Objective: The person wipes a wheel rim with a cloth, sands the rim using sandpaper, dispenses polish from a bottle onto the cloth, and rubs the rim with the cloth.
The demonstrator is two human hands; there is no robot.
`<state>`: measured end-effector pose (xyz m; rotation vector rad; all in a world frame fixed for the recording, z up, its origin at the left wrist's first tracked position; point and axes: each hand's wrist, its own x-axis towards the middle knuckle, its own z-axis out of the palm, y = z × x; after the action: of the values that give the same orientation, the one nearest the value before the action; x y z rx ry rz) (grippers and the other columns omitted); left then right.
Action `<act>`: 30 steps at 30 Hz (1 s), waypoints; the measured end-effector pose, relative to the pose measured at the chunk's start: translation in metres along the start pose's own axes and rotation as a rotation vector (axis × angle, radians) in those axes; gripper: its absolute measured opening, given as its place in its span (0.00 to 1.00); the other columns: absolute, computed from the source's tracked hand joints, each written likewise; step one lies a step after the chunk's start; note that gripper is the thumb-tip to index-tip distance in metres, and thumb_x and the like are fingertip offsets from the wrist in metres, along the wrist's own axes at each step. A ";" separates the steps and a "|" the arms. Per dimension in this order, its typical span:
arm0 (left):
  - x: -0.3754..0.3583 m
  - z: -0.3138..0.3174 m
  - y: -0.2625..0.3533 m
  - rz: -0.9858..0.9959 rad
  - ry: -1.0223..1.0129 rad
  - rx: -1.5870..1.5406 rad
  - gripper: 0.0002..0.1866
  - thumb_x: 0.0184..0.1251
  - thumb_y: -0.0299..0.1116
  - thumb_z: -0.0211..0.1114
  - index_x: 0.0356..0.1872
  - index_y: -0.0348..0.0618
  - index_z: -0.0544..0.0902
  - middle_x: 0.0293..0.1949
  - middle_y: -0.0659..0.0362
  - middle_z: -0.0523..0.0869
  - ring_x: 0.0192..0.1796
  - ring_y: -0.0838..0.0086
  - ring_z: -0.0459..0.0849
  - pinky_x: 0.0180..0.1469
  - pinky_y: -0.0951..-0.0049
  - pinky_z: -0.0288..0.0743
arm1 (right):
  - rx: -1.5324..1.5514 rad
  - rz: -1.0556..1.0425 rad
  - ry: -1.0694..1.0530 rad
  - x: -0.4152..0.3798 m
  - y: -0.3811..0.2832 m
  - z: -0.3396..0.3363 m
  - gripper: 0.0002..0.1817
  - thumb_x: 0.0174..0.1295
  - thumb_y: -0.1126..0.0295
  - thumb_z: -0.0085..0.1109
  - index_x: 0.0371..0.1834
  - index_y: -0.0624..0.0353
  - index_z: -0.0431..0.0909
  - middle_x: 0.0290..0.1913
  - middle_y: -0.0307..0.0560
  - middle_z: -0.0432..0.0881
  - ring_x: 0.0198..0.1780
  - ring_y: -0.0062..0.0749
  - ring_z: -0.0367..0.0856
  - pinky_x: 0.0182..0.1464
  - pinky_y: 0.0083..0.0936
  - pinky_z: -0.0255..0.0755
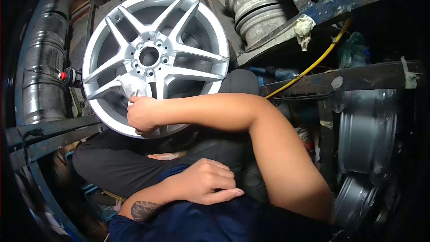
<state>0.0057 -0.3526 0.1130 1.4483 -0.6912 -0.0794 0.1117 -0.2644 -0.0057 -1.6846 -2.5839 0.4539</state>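
A silver alloy wheel rim [166,71] with split double spokes lies face up in front of my knees. My right hand [144,113] is closed on a white cloth [134,85], which touches the lower left spokes. The palm and part of the cloth are hidden under the fingers. Over my lap, close to my body, is my left hand [206,181]. Its fingers are curled under and the thumb lies along them; nothing shows in it.
Stacked metal rims [255,11] stand behind the wheel, with more rims [367,134] at right. A yellow hose [316,62] crosses the dark metal frame [358,78]. Silver cylinders [45,62] stand at left, near a black tool with a red button [62,75].
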 end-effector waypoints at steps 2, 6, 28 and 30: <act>-0.009 -0.038 0.018 -0.079 -0.036 -0.034 0.15 0.70 0.30 0.74 0.22 0.39 0.81 0.20 0.56 0.75 0.24 0.60 0.76 0.28 0.60 0.68 | 0.017 0.019 0.002 0.002 0.002 0.000 0.16 0.62 0.53 0.63 0.36 0.51 0.93 0.41 0.44 0.93 0.54 0.40 0.88 0.64 0.44 0.67; -0.049 -0.131 0.041 0.463 -0.577 -0.143 0.05 0.67 0.29 0.73 0.37 0.37 0.89 0.33 0.51 0.90 0.29 0.65 0.86 0.28 0.64 0.74 | 0.035 0.037 -0.085 0.005 0.006 0.002 0.16 0.62 0.55 0.64 0.43 0.49 0.94 0.49 0.46 0.93 0.58 0.40 0.88 0.70 0.48 0.65; -0.117 -0.200 -0.094 -0.274 1.019 0.111 0.33 0.68 0.26 0.71 0.73 0.44 0.70 0.67 0.52 0.80 0.66 0.69 0.81 0.67 0.67 0.77 | -0.012 0.294 0.572 -0.051 -0.020 -0.105 0.23 0.64 0.57 0.72 0.55 0.62 0.82 0.66 0.64 0.77 0.58 0.56 0.84 0.61 0.47 0.76; -0.123 -0.219 -0.114 -0.289 0.973 0.209 0.29 0.70 0.26 0.70 0.70 0.44 0.73 0.62 0.55 0.84 0.61 0.72 0.85 0.64 0.69 0.79 | 0.100 0.228 0.771 -0.042 -0.058 -0.121 0.26 0.62 0.58 0.74 0.58 0.62 0.83 0.65 0.64 0.79 0.58 0.55 0.84 0.63 0.47 0.75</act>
<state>0.0515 -0.1225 -0.0325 1.5558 0.3145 0.4623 0.0993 -0.2964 0.1303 -1.6791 -1.8028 -0.0707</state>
